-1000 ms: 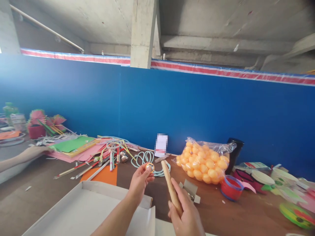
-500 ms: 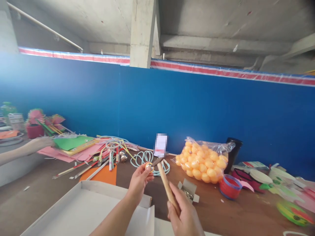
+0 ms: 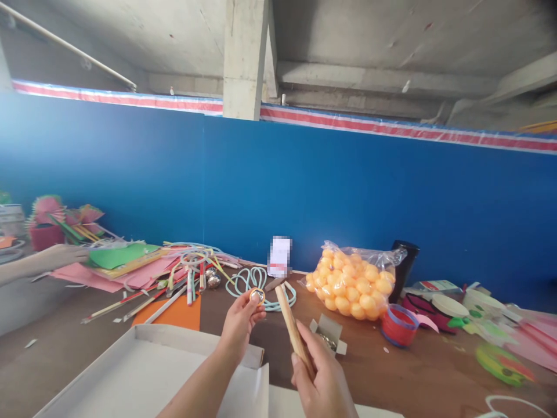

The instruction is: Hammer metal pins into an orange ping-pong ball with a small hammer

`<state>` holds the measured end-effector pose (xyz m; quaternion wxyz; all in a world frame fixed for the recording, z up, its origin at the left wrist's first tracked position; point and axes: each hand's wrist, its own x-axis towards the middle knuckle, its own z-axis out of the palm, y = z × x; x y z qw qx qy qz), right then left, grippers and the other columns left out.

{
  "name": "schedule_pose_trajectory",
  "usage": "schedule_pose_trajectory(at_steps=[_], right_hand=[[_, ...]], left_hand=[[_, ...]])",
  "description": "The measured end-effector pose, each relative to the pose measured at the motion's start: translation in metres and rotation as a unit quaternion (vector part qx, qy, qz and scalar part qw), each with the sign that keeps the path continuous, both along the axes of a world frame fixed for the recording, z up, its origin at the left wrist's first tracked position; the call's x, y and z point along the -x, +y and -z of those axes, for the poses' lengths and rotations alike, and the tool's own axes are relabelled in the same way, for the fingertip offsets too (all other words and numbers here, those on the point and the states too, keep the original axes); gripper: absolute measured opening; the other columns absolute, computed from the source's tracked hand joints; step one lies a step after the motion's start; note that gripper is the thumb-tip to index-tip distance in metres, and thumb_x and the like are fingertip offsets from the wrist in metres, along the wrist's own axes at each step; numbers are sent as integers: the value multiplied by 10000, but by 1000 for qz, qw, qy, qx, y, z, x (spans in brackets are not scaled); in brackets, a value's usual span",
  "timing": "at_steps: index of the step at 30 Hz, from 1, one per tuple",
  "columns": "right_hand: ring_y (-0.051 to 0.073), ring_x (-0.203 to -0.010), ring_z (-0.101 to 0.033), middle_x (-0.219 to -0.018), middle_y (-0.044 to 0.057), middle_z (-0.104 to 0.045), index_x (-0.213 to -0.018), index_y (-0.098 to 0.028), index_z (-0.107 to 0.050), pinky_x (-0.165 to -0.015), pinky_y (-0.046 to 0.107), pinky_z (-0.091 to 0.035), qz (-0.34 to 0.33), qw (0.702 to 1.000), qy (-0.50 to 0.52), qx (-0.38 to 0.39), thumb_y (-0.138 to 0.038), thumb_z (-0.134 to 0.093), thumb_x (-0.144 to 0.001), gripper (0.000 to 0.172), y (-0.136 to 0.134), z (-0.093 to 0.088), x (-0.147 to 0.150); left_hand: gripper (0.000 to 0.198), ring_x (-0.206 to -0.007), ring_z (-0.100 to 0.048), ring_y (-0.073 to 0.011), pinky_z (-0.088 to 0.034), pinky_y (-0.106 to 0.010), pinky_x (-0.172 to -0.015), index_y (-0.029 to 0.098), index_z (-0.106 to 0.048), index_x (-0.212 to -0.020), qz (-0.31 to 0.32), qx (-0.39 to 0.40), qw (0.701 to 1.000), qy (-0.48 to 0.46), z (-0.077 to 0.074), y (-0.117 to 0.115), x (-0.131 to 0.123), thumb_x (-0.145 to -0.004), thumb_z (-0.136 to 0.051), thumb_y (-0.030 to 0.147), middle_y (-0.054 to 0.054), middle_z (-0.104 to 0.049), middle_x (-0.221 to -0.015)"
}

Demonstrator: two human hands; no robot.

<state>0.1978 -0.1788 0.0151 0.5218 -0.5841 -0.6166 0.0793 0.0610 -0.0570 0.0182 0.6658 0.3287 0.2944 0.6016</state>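
Note:
My left hand (image 3: 238,323) is raised over the table and pinches a small round orange-rimmed metal piece (image 3: 256,296) between thumb and fingertips. My right hand (image 3: 321,384) is closed round the lower end of a wooden stick (image 3: 290,328) that slants up and to the left, its top close to the small piece. A small open cardboard box (image 3: 327,337) of metal bits lies on the brown table (image 3: 418,371) just right of the stick.
A white shallow box (image 3: 143,377) lies below my arms. Behind are a bag of orange balls (image 3: 354,284), a red cup (image 3: 397,325), coiled pale cords (image 3: 256,281), coloured paper and sticks (image 3: 143,273), and a blue wall. Another person's hand (image 3: 61,255) rests at far left.
The stick's top has swung left toward the small piece. Both hands have shifted slightly left and down in view as the camera turned right.

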Motion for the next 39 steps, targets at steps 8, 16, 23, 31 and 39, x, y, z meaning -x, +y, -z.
schedule_pose_trajectory(at_steps=[8,16,23,31,39], right_hand=[[213,-817,-636,-982,94,-646,-1221,-190,-529,-706,282,-534,3,1000,4,9,-259,-467,-777,454,1,2,0],[207,-807,-640,-967,85,-660,-1184,-199,-566,-692,270,-538,-3,1000,-4,17,-218,-491,-763,427,-5,-14,1],[197,-780,-645,-932,80,-666,-1197,-185,-554,-681,261,-539,0,999,14,29,-213,-490,-765,437,-5,-17,2],[167,-646,-638,-961,90,-661,-1217,-181,-532,-544,230,-535,-12,999,41,33,-226,-470,-782,442,-5,-17,2],[181,-676,-641,-889,85,-664,-1220,-173,-532,-600,248,-540,-14,999,24,27,-229,-469,-784,444,-5,-14,2]], left_hand=[[263,-617,-586,-91,-516,-192,-555,112,-593,-947,5,-3,1000,7,1,0,0,-724,-665,231,-45,-575,-754],[227,-608,-585,-87,-516,-188,-553,118,-597,-930,7,4,1000,5,0,0,-1,-734,-652,220,-42,-581,-750],[231,-604,-585,-91,-516,-192,-545,120,-594,-928,8,5,1000,4,-1,-1,-1,-728,-658,217,-40,-580,-743],[249,-610,-589,-90,-517,-194,-550,123,-592,-931,7,0,1000,1,0,-1,-1,-719,-668,230,-38,-584,-750],[244,-609,-586,-88,-514,-191,-555,118,-585,-927,5,8,1000,5,0,-1,-2,-722,-666,224,-38,-583,-739]])
